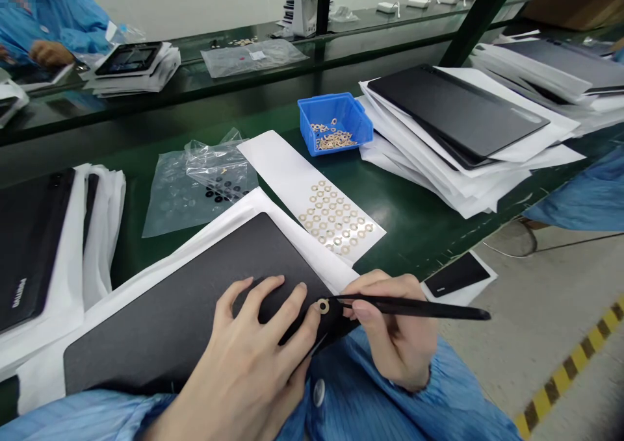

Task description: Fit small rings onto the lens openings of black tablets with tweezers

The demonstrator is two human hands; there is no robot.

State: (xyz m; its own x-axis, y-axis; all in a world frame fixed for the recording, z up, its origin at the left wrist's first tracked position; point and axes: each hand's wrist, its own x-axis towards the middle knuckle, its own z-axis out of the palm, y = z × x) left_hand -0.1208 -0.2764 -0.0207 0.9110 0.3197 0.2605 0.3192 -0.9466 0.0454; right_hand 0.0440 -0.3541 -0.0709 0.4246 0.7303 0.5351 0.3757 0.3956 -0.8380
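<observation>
A black tablet back panel (160,311) lies slanted on white sheets at the bench's front. My left hand (263,350) rests on it with fingers spread, the index fingertip beside a small tan ring (322,306) at the panel's right corner. Pinched in my right hand (397,337) are black tweezers (414,306), whose tips reach the ring's edge. Whether the tips grip the ring I cannot tell. Beyond the panel, a white backing sheet (277,162) carries rows of similar tan rings (331,219).
A blue bin (312,143) holds loose tan rings. Left of it lies a clear bag (170,194) with black discs. Stacks of panels and paper stand left (34,246) and right (458,110). A co-worker's hand (51,54) shows across the bench.
</observation>
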